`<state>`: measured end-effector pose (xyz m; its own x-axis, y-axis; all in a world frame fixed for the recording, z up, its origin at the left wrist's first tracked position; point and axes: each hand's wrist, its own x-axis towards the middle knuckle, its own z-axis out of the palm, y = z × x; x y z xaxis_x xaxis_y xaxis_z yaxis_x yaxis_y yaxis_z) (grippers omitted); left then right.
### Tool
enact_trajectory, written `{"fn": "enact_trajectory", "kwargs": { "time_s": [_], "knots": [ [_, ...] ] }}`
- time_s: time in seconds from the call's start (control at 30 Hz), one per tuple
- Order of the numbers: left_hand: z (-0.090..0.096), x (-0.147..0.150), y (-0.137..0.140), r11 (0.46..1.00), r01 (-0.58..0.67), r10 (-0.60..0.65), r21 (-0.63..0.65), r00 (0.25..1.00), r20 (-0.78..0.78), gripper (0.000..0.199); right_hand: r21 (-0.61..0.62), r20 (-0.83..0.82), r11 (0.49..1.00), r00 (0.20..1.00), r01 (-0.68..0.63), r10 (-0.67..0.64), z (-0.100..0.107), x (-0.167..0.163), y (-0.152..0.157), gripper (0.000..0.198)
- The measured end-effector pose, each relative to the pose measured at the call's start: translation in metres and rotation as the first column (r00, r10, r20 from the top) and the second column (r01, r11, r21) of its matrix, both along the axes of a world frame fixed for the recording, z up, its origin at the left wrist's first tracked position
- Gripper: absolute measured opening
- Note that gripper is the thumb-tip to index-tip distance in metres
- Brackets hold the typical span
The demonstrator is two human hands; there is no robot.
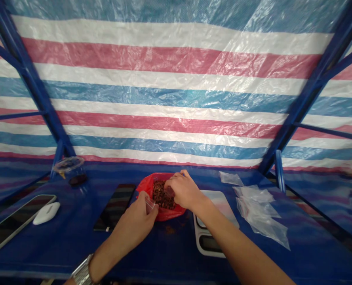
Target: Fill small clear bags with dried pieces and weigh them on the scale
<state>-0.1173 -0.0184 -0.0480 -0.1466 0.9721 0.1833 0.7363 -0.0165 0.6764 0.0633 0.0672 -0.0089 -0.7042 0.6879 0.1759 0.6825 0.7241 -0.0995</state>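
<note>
An opened red plastic bag (152, 179) full of small brown pieces (160, 194) sits at the middle of the blue table. My right hand (184, 190) reaches over its right side, fingers curled down at the brown pieces. Something small, brownish and see-through shows under those fingers; its kind is unclear. At the bag's near left edge, my left hand (141, 215) pinches a small clear plastic bag (150, 204), mostly hidden by the hand. A white digital scale (200, 236) lies partly beneath my right forearm.
Several clear plastic bags (260, 206) lie on the blue table (160, 257) right of the scale. To the left are a black phone (116, 206), a white earbud case (46, 213), another phone (15, 221) and a clear cup (73, 172) with dark liquid. A striped tarp (176, 87) hangs behind.
</note>
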Motion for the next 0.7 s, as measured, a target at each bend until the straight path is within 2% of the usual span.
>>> {"fn": "enact_trajectory", "kwargs": {
  "time_s": [0.1, 0.17, 0.27, 0.37, 0.5, 0.6, 0.7],
  "knots": [
    [-0.015, 0.004, 0.004, 0.998, 0.062, -0.059, -0.015, 0.984, 0.167, 0.012, -0.067, -0.026, 0.997, 0.999, -0.035, 0.033, 0.001, 0.001, -0.001, 0.034],
    [-0.019, 0.006, 0.007, 0.999, 0.044, -0.040, -0.010, 0.961, 0.274, 0.012, -0.110, -0.046, 0.992, 0.997, -0.061, 0.056, -0.001, 0.003, -0.001, 0.036],
    [-0.015, 0.009, 0.010, 0.999, 0.028, -0.017, -0.021, 0.912, 0.410, 0.013, -0.149, -0.077, 0.986, 0.995, -0.078, 0.067, -0.006, 0.006, 0.001, 0.042],
    [-0.008, 0.013, 0.009, 0.999, 0.043, -0.041, 0.006, 0.884, 0.466, 0.016, -0.198, -0.150, 0.978, 0.988, -0.073, 0.043, -0.014, 0.009, 0.003, 0.041],
    [-0.001, 0.017, 0.007, 0.995, 0.065, -0.091, 0.076, 0.906, 0.413, 0.019, -0.254, -0.264, 0.965, 0.965, -0.071, 0.002, -0.026, 0.010, 0.005, 0.041],
    [0.004, 0.017, 0.005, 0.996, 0.066, -0.080, 0.061, 0.962, 0.260, 0.016, -0.284, -0.325, 0.958, 0.944, -0.049, -0.048, -0.030, 0.013, 0.007, 0.036],
    [0.011, 0.018, 0.003, 0.998, 0.063, -0.063, 0.007, 0.993, 0.097, 0.013, -0.298, -0.391, 0.954, 0.914, -0.015, -0.108, -0.024, 0.021, 0.009, 0.029]
  ]
}}
